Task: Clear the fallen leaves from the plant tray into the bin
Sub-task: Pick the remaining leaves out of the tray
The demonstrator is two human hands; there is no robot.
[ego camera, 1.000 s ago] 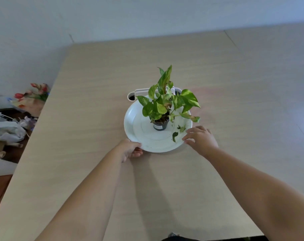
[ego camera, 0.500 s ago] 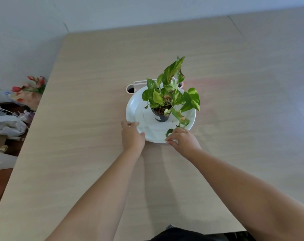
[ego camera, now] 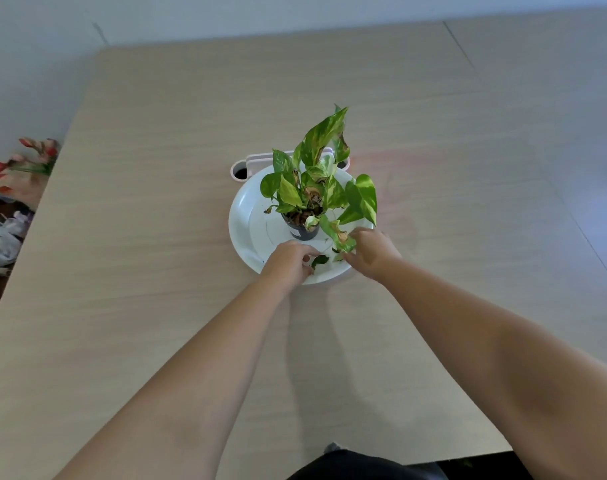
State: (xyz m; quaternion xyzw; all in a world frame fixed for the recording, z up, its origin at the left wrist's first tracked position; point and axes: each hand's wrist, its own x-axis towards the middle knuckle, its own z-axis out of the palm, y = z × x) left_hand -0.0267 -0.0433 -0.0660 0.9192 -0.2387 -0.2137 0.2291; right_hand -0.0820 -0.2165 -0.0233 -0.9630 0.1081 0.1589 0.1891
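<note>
A white round plant tray [ego camera: 250, 216] sits mid-table with a small black pot [ego camera: 304, 232] of a green, yellow-streaked plant [ego camera: 324, 174] on it. A dark green fallen leaf [ego camera: 320, 261] lies on the tray's near part, and my left hand [ego camera: 288, 263] curls over the rim with its fingertips pinched on it. My right hand [ego camera: 375, 252] reaches in from the right to small leaf scraps [ego camera: 336, 256] beneath a drooping plant leaf, which hides its fingertips. The pale pink bin [ego camera: 241, 171] stands just behind the tray, partly hidden by the plant.
The wooden table [ego camera: 156, 237] ends at its left edge near artificial red flowers [ego camera: 35, 157] and white bags [ego camera: 0, 244] lying off the table. A seam runs along the table's right part.
Both hands have moved from the tray's near rim onto the tray. The left now pinches the fallen leaf and the right is at the scraps. The view has shifted closer.
</note>
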